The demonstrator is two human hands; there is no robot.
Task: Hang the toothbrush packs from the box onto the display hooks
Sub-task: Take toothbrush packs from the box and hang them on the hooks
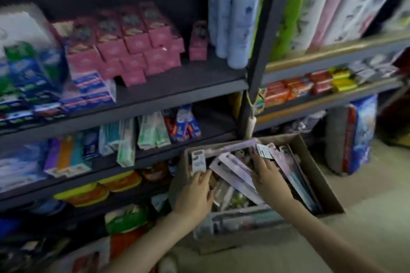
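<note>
Two hands, both reaching into one cardboard box (315, 173) that sits on the floor at the foot of a dark shelving unit (177, 88).

Left hand (195, 190): at the left end of the box, fingers straight and relaxed, fingertips touching the lower edge of a small white pack (198, 162) that stands upright against the box's left wall. It grips nothing.

Right hand (269, 176): in the middle of the box, fingers stretched out and spread, lying flat on the packs. It is open, with nothing clasped.

Toothbrush packs (235, 175): many long lilac cards, all in the box, lying slantwise and overlapping. One lies along the far rim and more are stacked against the right wall. Blur hides the print.

Shelf stock:
- Pink cartons (133, 44) are stacked on the upper left shelf, with blue and green cartons (28, 73) to their left.
- Pale spray cans (233, 13) stand upright to the right of the pink cartons.
- Toothpaste boxes (126, 139) lean on the shelf below.
- A green bottle (292, 13) stands upright on the right-hand unit.
- Red and yellow soap bars (310, 84) sit in rows on the shelf under the green bottle.

Floor, far right: a blue and white bag (361, 133) stands beside the box, apart from it
</note>
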